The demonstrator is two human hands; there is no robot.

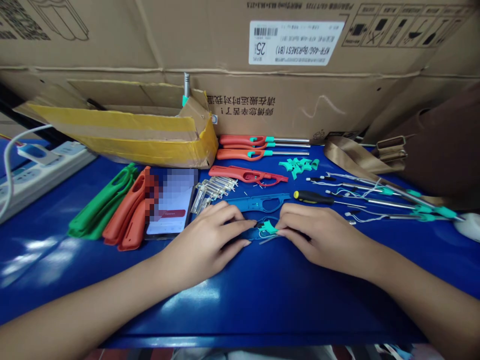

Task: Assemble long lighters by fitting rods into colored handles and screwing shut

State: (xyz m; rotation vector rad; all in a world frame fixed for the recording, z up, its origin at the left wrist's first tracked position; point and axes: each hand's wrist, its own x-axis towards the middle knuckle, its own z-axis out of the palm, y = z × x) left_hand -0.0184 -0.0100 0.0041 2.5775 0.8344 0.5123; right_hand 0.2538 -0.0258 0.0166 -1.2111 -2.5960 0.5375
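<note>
My left hand point(212, 237) grips the near blue lighter shell half point(246, 234) between thumb and fingers. My right hand point(315, 232) is closed in a pinch at the right edge of a turquoise lighter trigger point(267, 227), which lies over that shell with thin wires around it. How the trigger is seated is partly hidden by my fingers. Just behind my hands lies another blue shell half point(260, 203). A yellow-and-black screwdriver point(313, 197) rests beyond my right hand. Several clear lighter fuel tanks point(215, 190) are piled behind my left hand.
Left are green shells point(105, 202), red shells point(129, 212), a phone point(170, 200) and a power strip point(45, 170). Behind stand a yellow-taped box point(150, 142), assembled red lighters point(243, 154) and loose triggers point(299, 166). Metal lighter tubes with wires point(397, 204) lie right.
</note>
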